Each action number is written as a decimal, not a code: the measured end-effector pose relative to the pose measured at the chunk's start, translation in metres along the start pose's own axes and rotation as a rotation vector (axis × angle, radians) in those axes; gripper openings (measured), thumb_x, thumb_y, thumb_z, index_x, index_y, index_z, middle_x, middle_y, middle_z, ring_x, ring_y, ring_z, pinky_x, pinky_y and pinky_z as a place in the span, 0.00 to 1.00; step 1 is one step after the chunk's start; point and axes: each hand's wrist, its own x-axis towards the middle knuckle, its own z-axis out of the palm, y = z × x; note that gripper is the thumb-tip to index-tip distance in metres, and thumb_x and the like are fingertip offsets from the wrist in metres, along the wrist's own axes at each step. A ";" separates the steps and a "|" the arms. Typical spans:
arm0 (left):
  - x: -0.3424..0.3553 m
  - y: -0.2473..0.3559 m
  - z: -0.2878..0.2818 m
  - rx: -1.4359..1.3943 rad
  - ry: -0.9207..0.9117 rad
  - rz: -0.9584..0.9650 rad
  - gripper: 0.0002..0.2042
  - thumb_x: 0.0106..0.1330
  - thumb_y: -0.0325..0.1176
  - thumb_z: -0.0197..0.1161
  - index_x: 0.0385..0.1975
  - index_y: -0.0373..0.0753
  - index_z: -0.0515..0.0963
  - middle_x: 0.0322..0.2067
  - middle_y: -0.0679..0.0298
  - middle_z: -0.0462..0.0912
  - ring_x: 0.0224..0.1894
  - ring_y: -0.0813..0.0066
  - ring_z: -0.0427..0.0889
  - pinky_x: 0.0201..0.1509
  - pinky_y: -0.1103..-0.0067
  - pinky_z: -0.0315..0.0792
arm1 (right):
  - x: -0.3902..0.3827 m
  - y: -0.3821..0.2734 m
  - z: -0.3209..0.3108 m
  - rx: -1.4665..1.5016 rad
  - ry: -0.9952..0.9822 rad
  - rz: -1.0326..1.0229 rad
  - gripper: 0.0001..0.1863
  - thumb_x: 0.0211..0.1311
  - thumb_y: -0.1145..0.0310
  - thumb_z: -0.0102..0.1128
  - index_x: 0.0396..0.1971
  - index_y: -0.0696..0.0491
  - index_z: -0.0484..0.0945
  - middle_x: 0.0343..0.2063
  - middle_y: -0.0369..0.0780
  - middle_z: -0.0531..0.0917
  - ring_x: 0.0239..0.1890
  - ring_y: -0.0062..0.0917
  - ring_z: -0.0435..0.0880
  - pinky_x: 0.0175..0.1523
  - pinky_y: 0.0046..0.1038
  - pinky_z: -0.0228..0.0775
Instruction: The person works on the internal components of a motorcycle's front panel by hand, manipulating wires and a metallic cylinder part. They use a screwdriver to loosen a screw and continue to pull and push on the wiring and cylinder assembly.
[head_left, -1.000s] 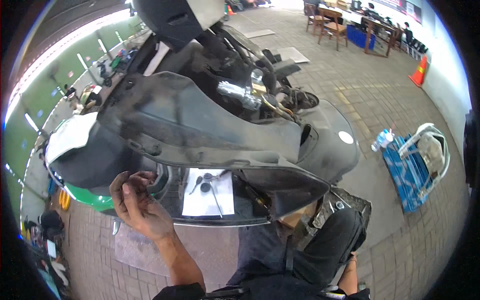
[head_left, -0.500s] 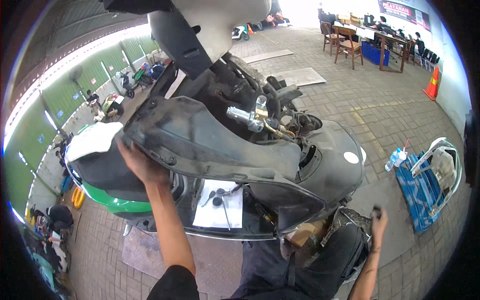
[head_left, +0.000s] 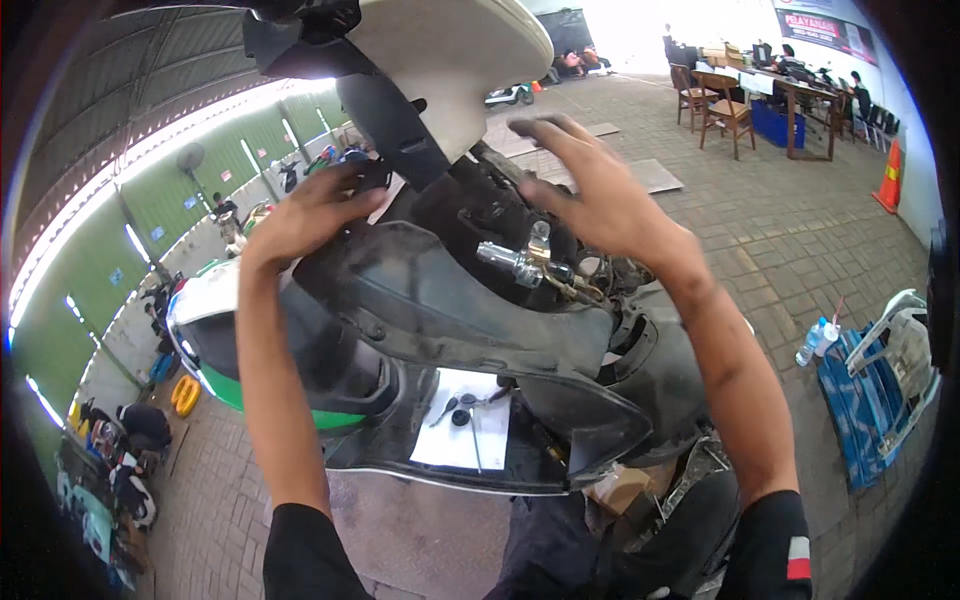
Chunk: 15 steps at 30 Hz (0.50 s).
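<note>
A partly stripped scooter lies before me, its large black plastic panel (head_left: 450, 290) running diagonally across the middle. My left hand (head_left: 315, 215) is at the panel's upper left end, fingers and thumb closed around the edge. Above the exposed dark frame, my right hand (head_left: 610, 195) is raised with its fingers apart and nothing visible in it. Between the hands and lower down sits a silver metal cylinder part (head_left: 515, 260) with brass-coloured pieces. A cream and dark front cover (head_left: 450, 60) rises at the top.
On the footboard lies a white sheet (head_left: 432, 450) carrying several dark hand tools. A cardboard box (head_left: 622, 488) is by my legs. To the right are a blue patterned crate-like object (head_left: 850, 420), a water bottle (head_left: 810, 343) and an orange cone (head_left: 888, 180).
My left hand has moved up along the scooter to the panel's upper end. The right hand has come from beside my leg, where it held a small dark thing, to above the frame.
</note>
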 end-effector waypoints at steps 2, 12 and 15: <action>0.018 -0.001 0.023 0.296 0.015 0.033 0.29 0.69 0.39 0.68 0.66 0.30 0.77 0.58 0.43 0.85 0.62 0.50 0.83 0.67 0.66 0.74 | 0.018 0.011 0.042 -0.021 0.045 -0.012 0.28 0.76 0.61 0.61 0.68 0.60 0.71 0.61 0.56 0.80 0.64 0.56 0.79 0.67 0.51 0.71; -0.010 0.004 0.055 0.404 0.358 0.048 0.13 0.67 0.26 0.64 0.49 0.32 0.86 0.41 0.39 0.87 0.44 0.41 0.86 0.51 0.58 0.77 | 0.025 0.009 0.078 0.175 -0.060 0.356 0.22 0.79 0.67 0.48 0.67 0.60 0.70 0.55 0.58 0.83 0.57 0.61 0.81 0.61 0.56 0.72; -0.014 0.015 0.062 0.548 0.393 0.151 0.12 0.67 0.26 0.63 0.47 0.34 0.87 0.38 0.41 0.87 0.42 0.40 0.85 0.50 0.56 0.76 | 0.027 0.013 0.083 0.126 -0.049 0.391 0.22 0.77 0.69 0.49 0.67 0.56 0.71 0.54 0.56 0.84 0.56 0.59 0.82 0.60 0.58 0.73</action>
